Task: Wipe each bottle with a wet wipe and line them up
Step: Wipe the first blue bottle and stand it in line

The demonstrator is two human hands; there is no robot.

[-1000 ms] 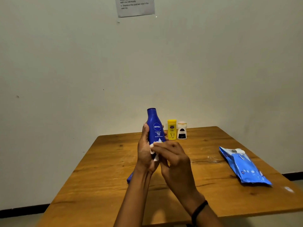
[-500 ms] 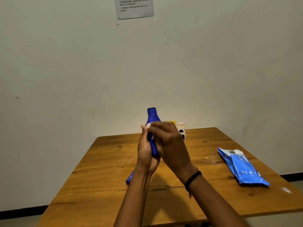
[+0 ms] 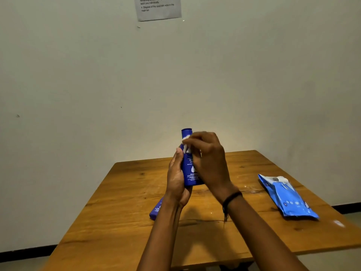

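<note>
My left hand (image 3: pixel 176 178) grips a tall blue lotion bottle (image 3: pixel 189 173) upright above the wooden table (image 3: pixel 125 208). My right hand (image 3: pixel 209 163) pinches a small white wet wipe (image 3: pixel 185 142) against the bottle's neck, just under the cap. Another blue bottle (image 3: pixel 155 210) lies flat on the table behind my left forearm, mostly hidden. My right hand covers the yellow and white bottles at the back of the table.
A blue pack of wet wipes (image 3: pixel 287 196) lies on the right side of the table, its white flap toward the wall. A printed sheet (image 3: pixel 158 7) is taped to the wall above. The table's back edge meets the wall.
My right hand has slid the wipe up the blue bottle from its lower body to its neck. It now hides the yellow and white bottles. My left hand keeps its grip.
</note>
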